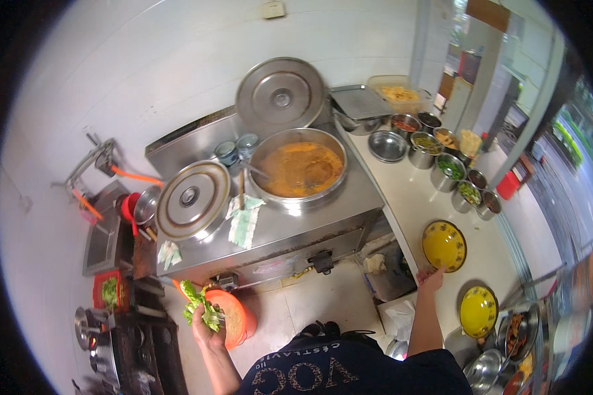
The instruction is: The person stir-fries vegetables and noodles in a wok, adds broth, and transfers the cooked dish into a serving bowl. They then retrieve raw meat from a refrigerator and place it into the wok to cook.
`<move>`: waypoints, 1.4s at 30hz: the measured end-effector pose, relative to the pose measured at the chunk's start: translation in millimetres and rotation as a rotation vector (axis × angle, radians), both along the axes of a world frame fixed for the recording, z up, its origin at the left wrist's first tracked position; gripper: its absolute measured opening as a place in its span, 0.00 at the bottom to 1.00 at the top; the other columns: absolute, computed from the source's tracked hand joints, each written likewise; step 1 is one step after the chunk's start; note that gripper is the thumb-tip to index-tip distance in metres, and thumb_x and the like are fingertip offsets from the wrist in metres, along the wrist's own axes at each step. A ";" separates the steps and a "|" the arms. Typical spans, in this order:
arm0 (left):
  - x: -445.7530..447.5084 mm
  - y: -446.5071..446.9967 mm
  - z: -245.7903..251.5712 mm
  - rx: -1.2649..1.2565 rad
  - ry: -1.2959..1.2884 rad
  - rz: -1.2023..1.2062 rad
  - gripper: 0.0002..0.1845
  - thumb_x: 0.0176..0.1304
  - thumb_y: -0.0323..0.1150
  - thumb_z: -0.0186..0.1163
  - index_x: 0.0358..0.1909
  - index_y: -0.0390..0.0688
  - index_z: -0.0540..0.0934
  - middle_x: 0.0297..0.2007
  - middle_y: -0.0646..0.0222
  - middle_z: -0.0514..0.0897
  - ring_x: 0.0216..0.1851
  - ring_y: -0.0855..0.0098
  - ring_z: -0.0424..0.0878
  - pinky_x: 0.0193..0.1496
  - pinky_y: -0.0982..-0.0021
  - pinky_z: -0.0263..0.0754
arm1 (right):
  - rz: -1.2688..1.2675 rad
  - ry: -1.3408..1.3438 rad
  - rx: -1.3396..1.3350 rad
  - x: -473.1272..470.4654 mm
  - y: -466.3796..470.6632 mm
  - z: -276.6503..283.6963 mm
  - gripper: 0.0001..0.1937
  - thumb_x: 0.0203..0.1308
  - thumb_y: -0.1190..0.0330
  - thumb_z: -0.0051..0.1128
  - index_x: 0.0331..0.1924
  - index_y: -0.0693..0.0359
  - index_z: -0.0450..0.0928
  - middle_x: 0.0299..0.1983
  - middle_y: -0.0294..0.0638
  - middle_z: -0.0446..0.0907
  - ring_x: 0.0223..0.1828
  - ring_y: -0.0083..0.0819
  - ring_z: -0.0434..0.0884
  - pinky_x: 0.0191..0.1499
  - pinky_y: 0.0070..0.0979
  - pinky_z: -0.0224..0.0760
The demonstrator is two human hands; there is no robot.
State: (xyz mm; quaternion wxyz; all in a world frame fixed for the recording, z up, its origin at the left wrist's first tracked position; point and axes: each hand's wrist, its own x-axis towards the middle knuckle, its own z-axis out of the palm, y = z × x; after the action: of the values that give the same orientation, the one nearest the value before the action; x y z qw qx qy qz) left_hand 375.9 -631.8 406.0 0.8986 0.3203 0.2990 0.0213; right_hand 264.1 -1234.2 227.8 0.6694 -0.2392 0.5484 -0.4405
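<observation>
A bunch of green leafy lettuce (201, 306) is gripped in my left hand (208, 330), above an orange bucket (234, 318) that holds cloudy liquid. My right hand (431, 279) reaches over the counter edge to the near rim of a yellow patterned bowl (444, 244). Its fingertips overlap the rim in view; whether they grip it I cannot tell. The inside of that bowl looks bare. Nearer to me on the right stands a second yellow bowl (478, 311).
A large pot of orange-brown broth (301, 168) sits in the steel stove (296, 217), beside a lidded pot (192, 197). Several steel condiment pots, including one of chopped greens (449, 170), line the pale counter (405, 197). A red basket of greens (109, 292) stands left.
</observation>
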 end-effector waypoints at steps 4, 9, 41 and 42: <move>-35.5 7.4 7.5 0.059 0.004 0.090 0.09 0.61 0.35 0.60 0.41 0.44 0.78 0.32 0.71 0.83 0.31 0.70 0.81 0.35 0.69 0.79 | 0.312 0.016 0.029 20.0 60.2 -32.5 0.21 0.66 0.47 0.48 0.34 0.58 0.66 0.24 0.42 0.74 0.16 0.36 0.75 0.17 0.32 0.72; -72.7 36.0 16.5 0.070 0.005 0.192 0.10 0.59 0.34 0.62 0.41 0.43 0.78 0.32 0.70 0.82 0.30 0.71 0.81 0.35 0.69 0.79 | 0.985 0.405 -0.036 22.2 145.7 -113.9 0.11 0.66 0.61 0.52 0.41 0.61 0.72 0.27 0.46 0.78 0.17 0.38 0.78 0.18 0.36 0.74; -417.5 399.3 -61.6 -0.139 -0.082 1.061 0.10 0.59 0.35 0.64 0.43 0.48 0.80 0.31 0.73 0.85 0.30 0.73 0.82 0.33 0.69 0.79 | 2.642 0.999 -1.044 72.6 602.1 -156.0 0.15 0.59 0.65 0.46 0.40 0.64 0.82 0.30 0.47 0.84 0.25 0.37 0.86 0.29 0.37 0.78; -420.6 400.4 -61.5 -0.143 -0.100 1.063 0.10 0.59 0.36 0.64 0.43 0.49 0.81 0.32 0.74 0.85 0.31 0.73 0.82 0.34 0.69 0.79 | 2.684 1.121 -1.221 78.8 597.2 -175.3 0.15 0.60 0.65 0.46 0.40 0.64 0.82 0.30 0.47 0.84 0.26 0.38 0.86 0.28 0.38 0.78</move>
State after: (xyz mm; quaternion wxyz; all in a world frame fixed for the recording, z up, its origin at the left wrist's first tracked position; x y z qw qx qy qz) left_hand -44.6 -231.4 344.5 0.7966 0.0616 0.3776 0.4680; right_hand 342.9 -637.0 52.4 -0.0830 0.8806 0.1398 -0.4451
